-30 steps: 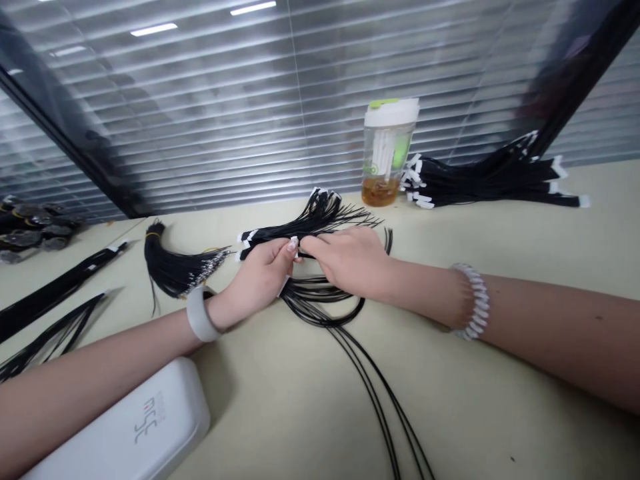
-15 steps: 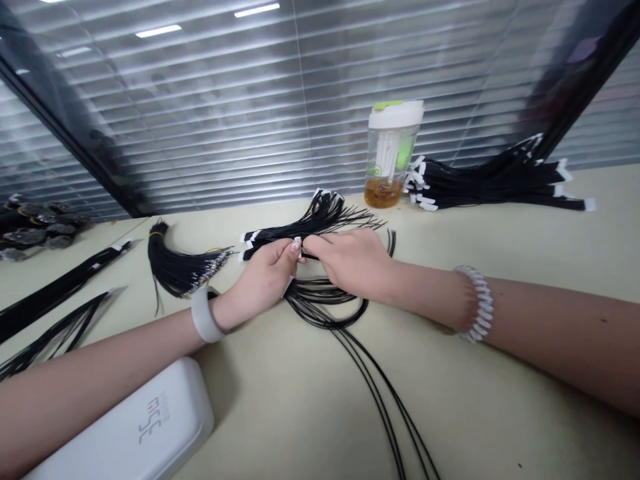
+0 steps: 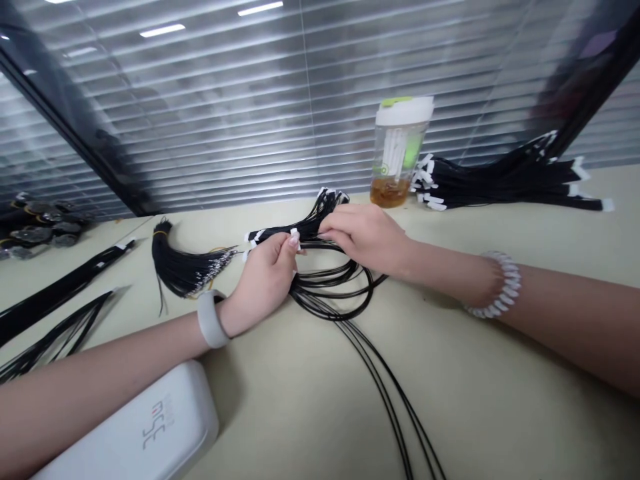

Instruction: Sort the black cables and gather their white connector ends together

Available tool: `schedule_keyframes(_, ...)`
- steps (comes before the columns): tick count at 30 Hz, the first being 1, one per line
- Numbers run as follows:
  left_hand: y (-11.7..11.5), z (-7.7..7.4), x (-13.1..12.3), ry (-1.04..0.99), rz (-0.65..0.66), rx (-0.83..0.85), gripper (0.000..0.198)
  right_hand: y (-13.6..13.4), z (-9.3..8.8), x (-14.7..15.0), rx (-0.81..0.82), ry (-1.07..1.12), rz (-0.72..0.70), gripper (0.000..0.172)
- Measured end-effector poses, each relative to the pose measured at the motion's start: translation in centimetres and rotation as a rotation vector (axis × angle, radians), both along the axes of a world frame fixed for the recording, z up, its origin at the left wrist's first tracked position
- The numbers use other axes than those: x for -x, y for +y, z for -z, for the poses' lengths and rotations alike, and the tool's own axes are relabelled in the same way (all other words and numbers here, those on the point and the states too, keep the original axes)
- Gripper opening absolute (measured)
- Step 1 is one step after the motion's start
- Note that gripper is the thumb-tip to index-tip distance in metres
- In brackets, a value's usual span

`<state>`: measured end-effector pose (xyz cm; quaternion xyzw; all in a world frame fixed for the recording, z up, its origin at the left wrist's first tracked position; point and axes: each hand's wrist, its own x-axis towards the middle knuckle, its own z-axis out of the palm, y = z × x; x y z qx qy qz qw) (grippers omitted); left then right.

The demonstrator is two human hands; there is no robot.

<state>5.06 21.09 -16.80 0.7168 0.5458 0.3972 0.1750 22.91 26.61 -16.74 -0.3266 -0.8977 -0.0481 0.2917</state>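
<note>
1. At the far-left edge of the desk lay a heap of dark round parts (image 3: pixel 43 225), too small to identify. Nearer the left edge were two long sheaves of black wires (image 3: pixel 60 290), straight and separate from the work.
2. A white case (image 3: pixel 135 427) with printed lettering sat at the near edge, beside the left forearm. Farther in lay a black wire tassel (image 3: pixel 183 267), bound at its top and fanned out to metal-tipped ends.
3. The left hand (image 3: pixel 260 283), wearing a pale bangle (image 3: pixel 213 319), was nearly closed, pinching the white-tipped end of a black wire bunch (image 3: pixel 300 230) between thumb and fingers.
4. The right hand (image 3: pixel 367 237) lay half-curled over the far part of that bunch; whether it gripped or only pressed, I cannot tell. Below both hands, the bunch's long wire loops (image 3: pixel 333 293) remained loose, trailing toward the near edge, so this bunch was only partly gathered.
5. Right of the hands stood a lidded tumbler (image 3: pixel 400 150) holding amber liquid. Beyond it, toward the far-right corner, lay a neat stack of white-tabbed wire sheaves (image 3: pixel 510 180), seemingly finished. A beaded bracelet (image 3: pixel 500 283) circled the right wrist.
</note>
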Motion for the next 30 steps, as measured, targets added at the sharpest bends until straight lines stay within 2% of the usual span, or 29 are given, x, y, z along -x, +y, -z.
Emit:
schedule_keyframes(3,-0.1,0.0,0.0,0.004,-0.028,-0.02,0.035,0.3,-0.1,-0.4,0.038,-0.001,0.011,0.013)
schedule_keyframes(7,-0.3,-0.1,0.0,-0.01,-0.053,-0.038,0.035,-0.4,-1.4,-0.7,0.021,-0.002,-0.09,0.038)
schedule_keyframes(8,-0.3,-0.1,0.0,-0.015,-0.053,-0.043,0.035,-0.8,-2.0,-0.7,-0.001,0.008,-0.1,0.04)
schedule_keyframes(10,-0.2,-0.1,0.0,-0.026,-0.06,-0.055,0.035,-1.9,-3.2,-0.5,-0.047,0.026,-0.054,0.033)
schedule_keyframes(12,0.0,0.1,0.1,-0.046,-0.067,-0.058,0.036,-3.1,-4.3,-0.2,-0.033,0.017,0.052,0.026)
schedule_keyframes(14,0.1,0.2,0.2,-0.087,-0.058,-0.043,0.035,-4.2,-5.0,0.2,0.099,-0.029,0.121,0.033)
schedule_keyframes(15,0.1,0.2,0.3,-0.109,-0.05,-0.035,0.034,-4.6,-5.1,0.3,0.204,-0.057,0.11,0.038)
schedule_keyframes(17,0.1,0.2,0.3,-0.138,-0.041,-0.026,0.032,-5.1,-5.0,0.6,0.394,-0.107,0.02,0.042)
schedule_keyframes(19,0.2,0.3,0.3,-0.141,-0.043,-0.004,0.033,-5.1,-4.7,0.7,0.492,-0.156,-0.074,0.039)
schedule_keyframes(21,0.3,0.3,0.3,-0.126,-0.051,0.026,0.035,-4.9,-4.5,0.7,0.526,-0.228,-0.11,0.036)
schedule_keyframes(25,0.6,0.4,0.3,-0.114,-0.067,0.026,0.036,-4.6,-4.7,0.4,0.539,-0.335,-0.078,0.033)
schedule_keyframes(28,0.6,0.5,0.3,-0.138,-0.073,0.019,0.037,-5.0,-4.8,0.4,0.541,-0.295,-0.101,0.027)
schedule_keyframes(30,0.5,0.4,0.2,-0.161,-0.068,0.012,0.037,-5.2,-4.5,0.6,0.604,-0.233,-0.114,0.024)
